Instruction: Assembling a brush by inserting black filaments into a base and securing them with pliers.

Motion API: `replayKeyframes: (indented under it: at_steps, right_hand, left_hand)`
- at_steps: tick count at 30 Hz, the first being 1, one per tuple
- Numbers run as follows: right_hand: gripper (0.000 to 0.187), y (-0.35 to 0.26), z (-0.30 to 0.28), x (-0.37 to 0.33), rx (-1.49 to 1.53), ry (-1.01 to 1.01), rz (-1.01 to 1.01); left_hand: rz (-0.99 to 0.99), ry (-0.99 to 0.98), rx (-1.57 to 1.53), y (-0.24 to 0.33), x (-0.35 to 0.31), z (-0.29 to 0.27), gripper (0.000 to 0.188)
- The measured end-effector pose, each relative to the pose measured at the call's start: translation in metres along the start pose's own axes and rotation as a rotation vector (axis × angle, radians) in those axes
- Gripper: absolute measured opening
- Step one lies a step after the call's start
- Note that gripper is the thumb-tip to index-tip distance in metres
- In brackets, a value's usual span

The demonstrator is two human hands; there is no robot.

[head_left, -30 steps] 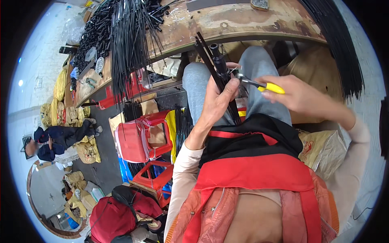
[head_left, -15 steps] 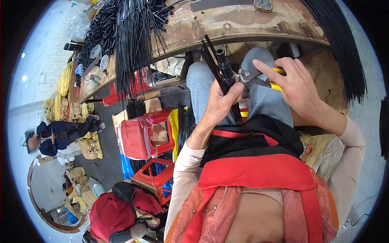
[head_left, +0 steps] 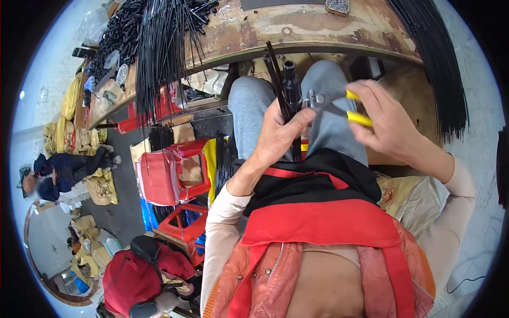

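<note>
since the earlier frame the right hand (head_left: 384,122) has slid back along the yellow-handled grey metal pliers (head_left: 318,99), its forefinger no longer stretched toward the head. its fingers now bend over the parted handles, thumb side on the lower one. the left hand (head_left: 281,132) wraps the stepped black tubular piece (head_left: 291,85) and the long thin black rods (head_left: 274,74), thumb pressed inward; the pliers' head lies against or just beside the piece, between the knees. the piece's open tip stands near the front edge of the worn brown wooden worktop (head_left: 318,33); open room lies right of the right hand. a small rectangular tray (head_left: 338,7) holds small silvery bits. a pale tan woven sack (head_left: 411,199) sits by the right forearm, contents hidden. black strand bundles (head_left: 164,58) overhang the worktop; red plastic stools (head_left: 159,177) stand at left.
</note>
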State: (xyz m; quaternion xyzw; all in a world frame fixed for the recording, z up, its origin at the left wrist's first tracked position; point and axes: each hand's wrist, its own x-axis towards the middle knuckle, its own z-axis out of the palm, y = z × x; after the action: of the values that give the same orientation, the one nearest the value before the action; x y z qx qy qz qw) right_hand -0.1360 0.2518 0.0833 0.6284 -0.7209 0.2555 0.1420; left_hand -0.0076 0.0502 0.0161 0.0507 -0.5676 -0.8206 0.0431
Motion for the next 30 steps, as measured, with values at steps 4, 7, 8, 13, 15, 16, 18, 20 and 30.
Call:
replayKeyframes:
  at_steps: [4,7,8,13,15,16,18,20,30]
  right_hand:
    - [0.044,-0.001,-0.003,-0.004,0.137,-0.336,0.247]
    - [0.041,-0.005,-0.031,0.029,1.002,-0.887,0.832]
    - [0.035,-0.005,-0.022,0.017,1.470,-0.936,1.074]
    - [0.044,-0.013,0.001,-0.008,0.396,-0.199,0.324]
    - [0.047,-0.008,-0.004,-0.001,0.159,-0.125,0.158]
    - [0.045,-0.007,-0.005,0.000,0.242,-0.204,0.203]
    - [0.044,-0.017,-0.030,0.029,0.783,-0.649,0.784]
    - [0.044,-0.007,-0.028,0.017,1.211,-0.838,0.967]
    - [0.038,-0.008,-0.016,0.018,0.062,-0.251,0.150]
  left_hand:
    - [0.044,0.061,-0.073,0.000,0.006,-0.004,0.026]
    - [-0.010,-0.119,-0.139,0.012,0.006,-0.007,0.038]
    - [0.014,-0.165,-0.124,0.010,0.003,-0.007,0.046]
    - [-0.029,-0.042,0.041,0.029,0.005,-0.003,0.033]
    - [-0.041,-0.045,0.058,0.029,0.006,-0.005,0.035]
    - [-0.044,-0.077,0.009,0.025,0.006,-0.010,0.035]
    - [-0.048,-0.109,-0.028,0.018,0.003,-0.017,0.035]
    - [-0.044,-0.153,-0.024,0.024,0.002,-0.010,0.036]
    - [-0.012,-0.081,-0.048,0.026,0.003,-0.015,0.040]
